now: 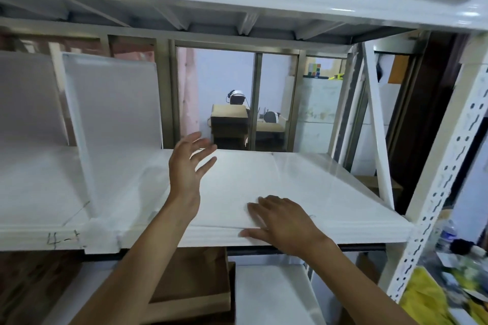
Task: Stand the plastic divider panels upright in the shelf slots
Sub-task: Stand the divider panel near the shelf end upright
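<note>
Shelf (330,179): white, glossy, front edge glare-blurred.
Upright divider panel (111,103): stands at left.
Flat panel (237,187): apparently lying on shelf, edges hard to trace.
Left hand (188,166): fingers spread, holding nothing.
Right hand (280,219): pressed flat on flat panel's front edge.

Both forearms are bare, no sleeves showing, and the left hand (188,163) and right hand (280,220) wear nothing.

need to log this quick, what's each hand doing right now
Left hand: open, fingers spread above the shelf, holding nothing.
Right hand: open, lying flat on the flat panel near the front edge, not gripping it.
</note>
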